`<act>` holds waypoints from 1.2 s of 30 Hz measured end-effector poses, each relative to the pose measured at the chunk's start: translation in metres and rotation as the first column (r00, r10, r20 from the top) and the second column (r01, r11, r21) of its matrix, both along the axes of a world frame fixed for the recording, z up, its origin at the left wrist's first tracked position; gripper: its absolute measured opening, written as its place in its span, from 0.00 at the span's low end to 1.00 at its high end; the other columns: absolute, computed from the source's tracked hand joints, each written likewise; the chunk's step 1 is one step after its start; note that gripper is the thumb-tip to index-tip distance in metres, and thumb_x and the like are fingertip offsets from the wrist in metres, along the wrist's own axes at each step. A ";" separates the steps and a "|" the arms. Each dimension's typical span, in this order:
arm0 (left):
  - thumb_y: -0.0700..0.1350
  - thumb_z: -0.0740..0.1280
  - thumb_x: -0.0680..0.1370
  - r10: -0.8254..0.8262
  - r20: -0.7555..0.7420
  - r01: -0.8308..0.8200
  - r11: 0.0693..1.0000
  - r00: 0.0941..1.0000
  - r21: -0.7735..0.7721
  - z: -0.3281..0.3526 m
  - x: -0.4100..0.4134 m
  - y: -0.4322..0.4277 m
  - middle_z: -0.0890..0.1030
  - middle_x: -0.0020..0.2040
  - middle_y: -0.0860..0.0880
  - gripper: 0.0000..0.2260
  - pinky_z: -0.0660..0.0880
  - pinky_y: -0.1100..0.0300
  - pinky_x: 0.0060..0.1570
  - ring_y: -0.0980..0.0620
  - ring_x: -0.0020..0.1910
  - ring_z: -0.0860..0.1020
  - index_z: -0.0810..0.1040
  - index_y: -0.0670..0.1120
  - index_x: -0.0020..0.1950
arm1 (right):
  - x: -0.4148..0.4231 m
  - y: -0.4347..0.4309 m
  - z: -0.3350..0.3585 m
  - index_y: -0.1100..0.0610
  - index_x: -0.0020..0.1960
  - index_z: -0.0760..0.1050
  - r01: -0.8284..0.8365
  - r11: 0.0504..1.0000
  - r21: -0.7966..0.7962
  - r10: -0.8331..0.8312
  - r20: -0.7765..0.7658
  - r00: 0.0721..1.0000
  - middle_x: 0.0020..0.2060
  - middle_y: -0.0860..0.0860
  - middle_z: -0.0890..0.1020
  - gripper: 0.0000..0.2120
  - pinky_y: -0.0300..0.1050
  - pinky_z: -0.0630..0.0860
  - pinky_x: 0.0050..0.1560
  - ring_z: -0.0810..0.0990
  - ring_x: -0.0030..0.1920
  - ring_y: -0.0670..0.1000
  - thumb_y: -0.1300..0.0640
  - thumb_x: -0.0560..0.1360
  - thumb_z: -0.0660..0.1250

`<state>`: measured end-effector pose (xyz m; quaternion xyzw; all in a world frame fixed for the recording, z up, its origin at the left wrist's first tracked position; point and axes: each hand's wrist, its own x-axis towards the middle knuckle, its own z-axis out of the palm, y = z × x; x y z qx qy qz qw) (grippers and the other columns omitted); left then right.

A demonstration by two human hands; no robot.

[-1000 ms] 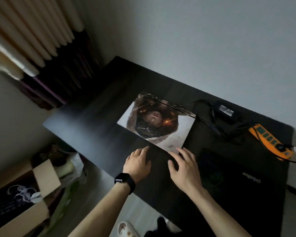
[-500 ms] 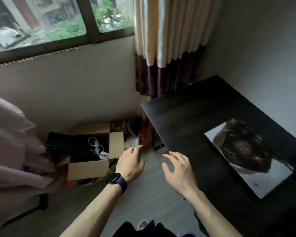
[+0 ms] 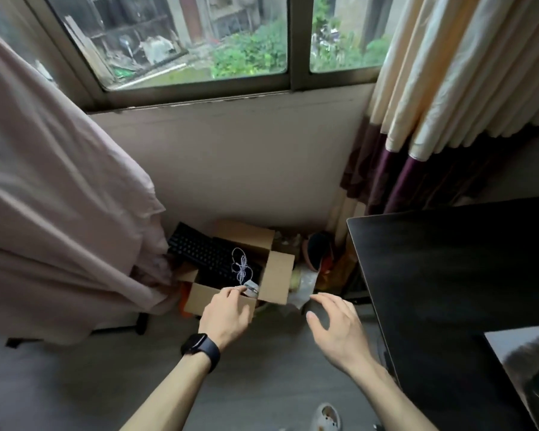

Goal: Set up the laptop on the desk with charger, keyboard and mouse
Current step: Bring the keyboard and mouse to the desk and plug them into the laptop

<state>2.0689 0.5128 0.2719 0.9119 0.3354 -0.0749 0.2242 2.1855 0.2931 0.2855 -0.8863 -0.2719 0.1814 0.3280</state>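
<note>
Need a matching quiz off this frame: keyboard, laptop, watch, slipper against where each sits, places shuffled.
Things:
1 keyboard
2 laptop
3 watch
4 slipper

Places:
A on the floor
B on the desk
C in the cardboard box
D on the wrist of the left hand

Pairs: 1-C, 2-B, 3-D, 4-A.

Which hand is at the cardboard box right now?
The left hand, wearing the black watch, is at the near edge of the box; the right hand hangs apart, nearer the desk.
</note>
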 end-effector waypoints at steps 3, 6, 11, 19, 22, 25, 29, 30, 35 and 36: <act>0.51 0.62 0.78 0.063 -0.004 -0.063 0.998 0.998 -0.006 -0.002 0.001 0.021 0.71 0.70 0.50 0.22 0.70 0.54 0.63 0.48 0.67 0.71 0.69 0.52 0.72 | 0.016 0.028 -0.001 0.49 0.67 0.75 -0.061 0.998 -0.003 0.061 0.002 0.998 0.64 0.43 0.76 0.17 0.35 0.61 0.65 0.68 0.67 0.46 0.49 0.79 0.64; 0.52 0.62 0.78 0.099 -0.018 -0.099 0.995 0.995 -0.017 -0.008 0.001 0.043 0.72 0.69 0.50 0.22 0.70 0.55 0.63 0.48 0.66 0.72 0.69 0.52 0.72 | 0.028 0.054 -0.005 0.49 0.68 0.74 -0.097 0.995 -0.027 0.096 -0.016 0.995 0.65 0.43 0.75 0.18 0.39 0.63 0.67 0.67 0.67 0.46 0.48 0.79 0.64; 0.53 0.61 0.78 0.069 -0.080 -0.072 0.997 0.994 -0.035 -0.030 0.007 0.093 0.72 0.70 0.51 0.22 0.70 0.55 0.63 0.49 0.66 0.71 0.68 0.52 0.72 | 0.037 0.107 -0.022 0.49 0.71 0.70 -0.105 0.992 -0.074 0.101 -0.062 0.993 0.67 0.43 0.74 0.22 0.42 0.65 0.70 0.66 0.70 0.45 0.45 0.79 0.63; 0.51 0.61 0.78 -0.191 -0.207 0.186 0.982 0.960 -0.046 -0.081 0.049 0.217 0.71 0.70 0.50 0.24 0.69 0.56 0.64 0.48 0.68 0.69 0.65 0.52 0.74 | 0.050 0.213 -0.076 0.49 0.77 0.61 0.000 0.972 -0.235 -0.054 -0.220 0.974 0.73 0.45 0.69 0.31 0.47 0.67 0.70 0.64 0.73 0.48 0.40 0.78 0.62; 0.52 0.61 0.78 -0.274 -0.266 0.274 0.961 0.924 -0.040 -0.107 0.066 0.257 0.70 0.70 0.49 0.25 0.69 0.54 0.65 0.47 0.69 0.69 0.65 0.52 0.75 | 0.058 0.249 -0.114 0.50 0.78 0.58 0.020 0.950 -0.311 -0.110 -0.275 0.955 0.73 0.47 0.68 0.34 0.49 0.67 0.70 0.64 0.73 0.50 0.38 0.77 0.62; 0.53 0.62 0.77 -0.346 -0.332 0.355 0.934 0.877 -0.035 -0.143 0.081 0.290 0.69 0.71 0.48 0.26 0.65 0.51 0.68 0.46 0.71 0.66 0.64 0.52 0.75 | 0.065 0.281 -0.162 0.51 0.78 0.57 0.035 0.929 -0.370 -0.169 -0.339 0.925 0.74 0.49 0.68 0.37 0.53 0.69 0.70 0.66 0.73 0.53 0.36 0.76 0.63; 0.55 0.62 0.78 -0.452 -0.448 0.497 0.868 0.771 -0.021 -0.203 0.110 0.332 0.63 0.76 0.45 0.28 0.57 0.44 0.73 0.42 0.77 0.56 0.60 0.51 0.77 | 0.080 0.322 -0.243 0.53 0.79 0.54 0.027 0.907 -0.421 -0.238 -0.457 0.857 0.76 0.54 0.65 0.41 0.54 0.68 0.70 0.67 0.74 0.57 0.36 0.75 0.66; 0.56 0.62 0.78 -0.456 -0.470 0.517 0.856 0.756 -0.001 -0.216 0.117 0.342 0.61 0.76 0.45 0.29 0.55 0.43 0.74 0.41 0.77 0.54 0.58 0.50 0.77 | 0.082 0.330 -0.264 0.54 0.80 0.53 0.026 0.903 -0.428 -0.254 -0.486 0.836 0.77 0.55 0.64 0.42 0.53 0.68 0.70 0.66 0.74 0.58 0.37 0.75 0.66; 0.62 0.66 0.75 -0.452 -0.568 0.592 0.802 0.688 0.079 -0.286 0.152 0.390 0.54 0.79 0.45 0.39 0.48 0.39 0.75 0.40 0.78 0.48 0.52 0.51 0.79 | 0.099 0.373 -0.372 0.54 0.81 0.47 -0.063 0.876 -0.478 -0.202 -0.483 0.852 0.80 0.55 0.56 0.45 0.53 0.61 0.75 0.58 0.77 0.60 0.37 0.75 0.66; 0.63 0.66 0.74 -0.450 -0.586 0.606 0.790 0.674 0.090 -0.301 0.157 0.398 0.55 0.78 0.45 0.40 0.48 0.38 0.75 0.40 0.78 0.48 0.52 0.51 0.79 | 0.101 0.379 -0.392 0.53 0.81 0.45 -0.086 0.869 -0.488 -0.186 -0.482 0.856 0.80 0.53 0.53 0.46 0.54 0.61 0.75 0.56 0.78 0.60 0.37 0.75 0.66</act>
